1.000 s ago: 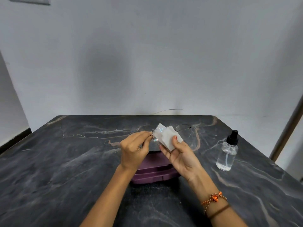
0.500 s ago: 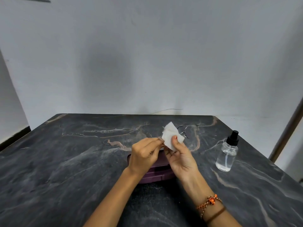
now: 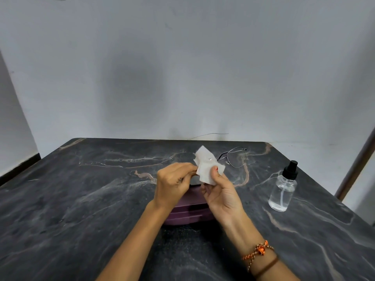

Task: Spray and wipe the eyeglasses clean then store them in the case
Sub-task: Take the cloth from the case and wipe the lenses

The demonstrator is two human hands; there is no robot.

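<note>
Above table [image 3: 85, 199], mid-centre: eyeglasses [image 3: 233, 159] held aloft between both hands. Left hand [image 3: 174, 185] pinched on frame's left end. Right hand [image 3: 221, 189] clamps white tissue [image 3: 207, 169] around left lens; other lens free, exposed. Purple case [image 3: 188, 217] shut, on table beneath the hands. Spray bottle [image 3: 283, 189] upright, well apart to right. Step judged: wiping, midway. Next calls for: shifting tissue to exposed lens, then opening case.
</note>
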